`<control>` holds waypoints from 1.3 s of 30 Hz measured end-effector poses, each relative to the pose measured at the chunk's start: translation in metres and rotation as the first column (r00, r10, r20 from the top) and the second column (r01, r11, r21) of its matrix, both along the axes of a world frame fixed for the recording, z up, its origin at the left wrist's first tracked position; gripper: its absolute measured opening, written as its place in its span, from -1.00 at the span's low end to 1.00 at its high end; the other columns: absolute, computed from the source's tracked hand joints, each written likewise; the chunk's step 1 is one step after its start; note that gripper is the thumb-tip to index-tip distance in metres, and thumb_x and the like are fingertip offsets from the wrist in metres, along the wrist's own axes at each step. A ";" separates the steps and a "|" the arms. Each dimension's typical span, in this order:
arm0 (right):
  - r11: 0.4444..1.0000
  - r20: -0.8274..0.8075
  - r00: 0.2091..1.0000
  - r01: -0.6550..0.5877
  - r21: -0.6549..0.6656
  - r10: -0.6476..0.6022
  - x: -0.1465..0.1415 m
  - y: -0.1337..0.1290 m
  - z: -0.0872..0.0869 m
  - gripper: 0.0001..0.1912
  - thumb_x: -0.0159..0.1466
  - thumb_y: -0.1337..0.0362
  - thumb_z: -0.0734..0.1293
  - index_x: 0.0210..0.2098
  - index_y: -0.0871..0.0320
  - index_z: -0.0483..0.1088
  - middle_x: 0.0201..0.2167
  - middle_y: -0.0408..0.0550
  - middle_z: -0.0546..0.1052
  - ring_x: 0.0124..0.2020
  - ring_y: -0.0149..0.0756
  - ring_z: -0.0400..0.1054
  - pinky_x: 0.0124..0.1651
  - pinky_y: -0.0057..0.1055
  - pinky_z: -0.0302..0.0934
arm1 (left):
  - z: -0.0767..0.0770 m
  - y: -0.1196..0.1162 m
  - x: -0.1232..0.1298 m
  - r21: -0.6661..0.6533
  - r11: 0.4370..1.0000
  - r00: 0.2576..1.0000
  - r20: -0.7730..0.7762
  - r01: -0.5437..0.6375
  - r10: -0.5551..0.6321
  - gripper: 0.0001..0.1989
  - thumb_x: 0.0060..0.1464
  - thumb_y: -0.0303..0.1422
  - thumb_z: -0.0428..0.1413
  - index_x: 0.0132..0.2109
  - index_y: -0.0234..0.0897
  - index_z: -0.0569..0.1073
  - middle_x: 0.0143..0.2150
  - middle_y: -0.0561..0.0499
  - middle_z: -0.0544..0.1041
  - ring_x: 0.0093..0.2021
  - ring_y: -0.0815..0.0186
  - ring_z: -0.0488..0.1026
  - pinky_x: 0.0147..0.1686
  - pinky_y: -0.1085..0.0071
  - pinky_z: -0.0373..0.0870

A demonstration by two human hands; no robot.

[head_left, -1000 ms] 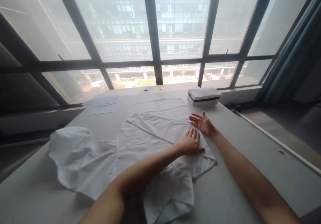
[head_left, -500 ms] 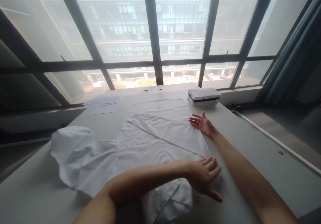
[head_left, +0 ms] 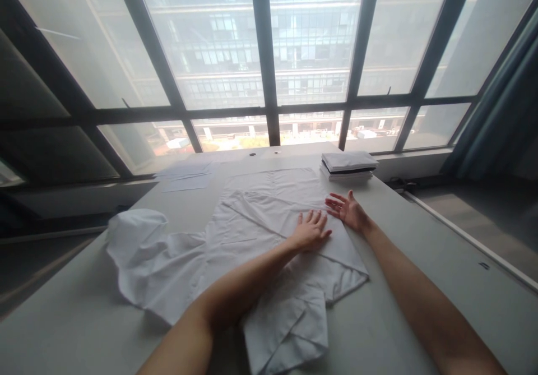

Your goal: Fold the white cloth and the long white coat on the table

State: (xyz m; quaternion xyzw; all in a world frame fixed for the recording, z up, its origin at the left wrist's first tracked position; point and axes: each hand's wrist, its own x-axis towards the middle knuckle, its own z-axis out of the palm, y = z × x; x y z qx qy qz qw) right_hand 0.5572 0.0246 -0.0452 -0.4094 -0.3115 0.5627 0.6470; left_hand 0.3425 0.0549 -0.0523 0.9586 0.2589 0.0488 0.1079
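1 white garment (head_left: 247, 229), long axis toward windows (head_left: 311, 44), sleeve (head_left: 147, 268) leftward, left fingers (head_left: 310, 216), right fingers (head_left: 335, 204) wide

**Soft and creased against smooth and glassy**

The white garment (head_left: 244, 218) looks like thin woven cloth, matt throughout, finely wrinkled across its body and loosely crumpled at the sleeve (head_left: 140, 257). Beneath it the tabletop (head_left: 424, 240) is smooth with a dull sheen, like laminate. The folded stack (head_left: 348, 162) appears to be matt fabric — smooth on top. The flat sheets (head_left: 191, 176) are thin and lightly creased; paper or cloth, I cannot tell. Window panes (head_left: 311, 44) are hazy glass; their dark frames (head_left: 264, 50) resemble satin-painted metal. The curtain (head_left: 490, 106) is shineless cloth — softly pleated.
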 end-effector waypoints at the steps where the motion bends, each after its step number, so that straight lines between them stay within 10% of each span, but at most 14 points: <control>1: 1.000 -0.004 1.000 -0.002 -0.001 0.002 0.000 0.000 0.000 -0.31 0.43 -0.25 -0.05 0.00 0.05 0.48 0.05 0.16 0.57 0.21 -0.08 0.41 0.28 0.03 0.28 | -0.001 0.008 -0.005 0.001 1.000 1.000 -0.007 0.001 -0.001 -0.29 0.40 0.07 -0.25 0.52 -0.17 0.02 0.56 -0.21 -0.06 0.53 -0.17 -0.18 0.34 -0.40 -0.17; 12: 1.000 -0.060 0.998 0.027 -0.009 -0.027 -0.001 0.001 -0.003 -0.29 0.45 -0.23 -0.07 -0.02 0.11 0.48 0.00 0.16 0.59 0.13 -0.09 0.47 0.31 0.00 0.26 | 0.018 0.164 -0.125 0.097 0.901 0.902 -0.049 -0.424 0.429 -0.43 0.44 -0.11 -0.21 0.47 -0.15 0.16 0.55 -0.17 0.01 0.52 -0.03 -0.09 0.40 -0.09 -0.14; 20: 0.996 -0.096 0.993 0.072 0.060 -0.066 -0.010 -0.005 0.013 -0.31 0.45 -0.22 -0.04 0.01 0.12 0.49 0.08 0.20 0.56 0.21 -0.04 0.41 0.30 0.04 0.25 | 0.006 0.173 -0.123 0.137 0.894 0.893 -0.090 -0.427 0.441 -0.39 0.43 -0.03 -0.23 0.50 -0.09 0.10 0.55 -0.12 -0.01 0.52 -0.06 -0.10 0.40 -0.18 -0.15; 26: 0.949 -0.232 0.920 -0.303 0.092 0.316 -0.041 -0.009 0.021 -0.27 0.46 -0.22 -0.06 0.22 0.14 0.35 0.20 0.23 0.49 0.23 0.01 0.39 0.29 0.15 0.22 | 0.010 0.175 -0.124 0.139 0.894 0.882 -0.154 -0.426 0.445 -0.37 0.43 -0.01 -0.28 0.52 -0.07 0.06 0.56 -0.07 -0.04 0.53 -0.04 -0.13 0.42 -0.14 -0.17; 33: 0.940 -0.346 0.875 0.302 -0.158 -0.339 0.017 0.003 -0.005 -0.51 0.51 -0.06 -0.04 0.07 0.03 0.35 -0.01 0.11 0.53 -0.04 -0.17 0.52 0.01 -0.06 0.48 | 0.011 0.174 -0.123 0.156 0.895 0.882 -0.167 -0.417 0.440 -0.37 0.43 -0.02 -0.29 0.52 -0.07 0.05 0.56 -0.07 -0.04 0.53 -0.04 -0.11 0.42 -0.13 -0.14; 39: 0.908 -0.387 0.827 0.409 -0.087 -0.409 0.039 -0.006 -0.007 -0.49 0.50 -0.08 0.00 -0.05 0.06 0.44 -0.05 0.09 0.55 -0.02 -0.21 0.50 0.01 -0.20 0.49 | 0.020 0.175 -0.123 0.121 0.894 0.870 -0.208 -0.431 0.447 -0.37 0.43 -0.04 -0.27 0.52 -0.10 0.04 0.57 -0.11 -0.07 0.53 -0.09 -0.15 0.41 -0.19 -0.16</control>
